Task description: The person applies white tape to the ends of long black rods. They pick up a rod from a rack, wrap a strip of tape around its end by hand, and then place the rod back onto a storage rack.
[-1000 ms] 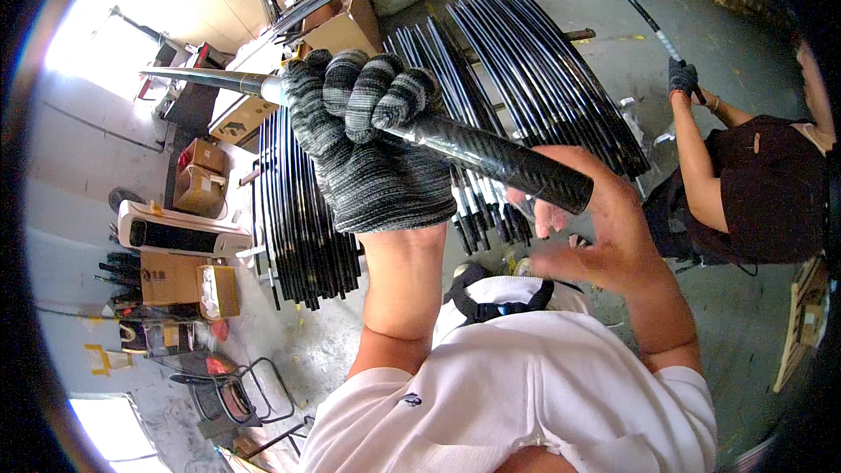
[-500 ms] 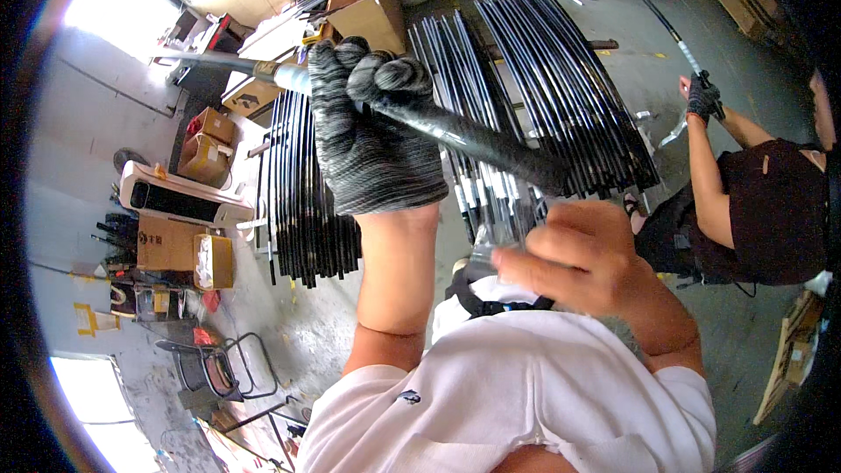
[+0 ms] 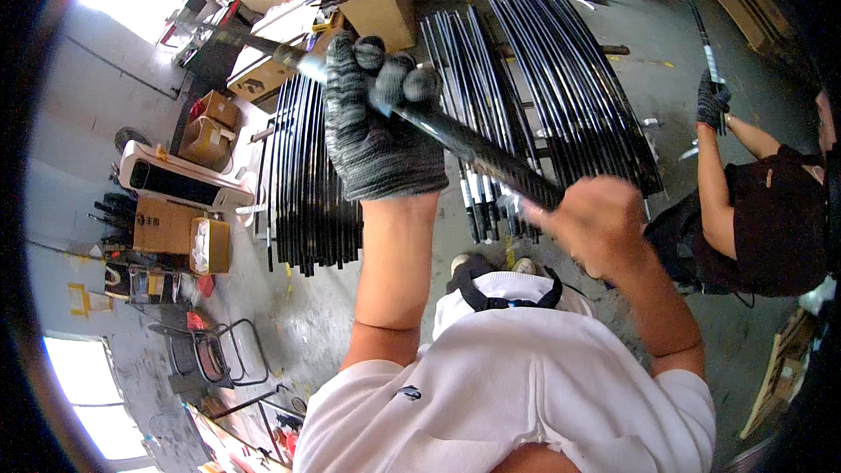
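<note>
Black rod (image 3: 473, 144) slants from upper left to lower right across my view, my gloved left hand (image 3: 377, 123) wrapped around its upper stretch, bare right hand (image 3: 596, 223) clenched on its lower end.

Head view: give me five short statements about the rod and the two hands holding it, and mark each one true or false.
1. The left hand wears a grey knitted glove. True.
2. The right hand is gloved too. False: it is bare.
3. Both hands grip the same dark rod, the left hand higher along it than the right. True.
4. The black rods on the floor are stacked upright against a wall. False: they lie flat in rows.
5. The co-worker's gloved hand at the right edge grips the same dark rod. False: it holds a separate thin rod.
</note>
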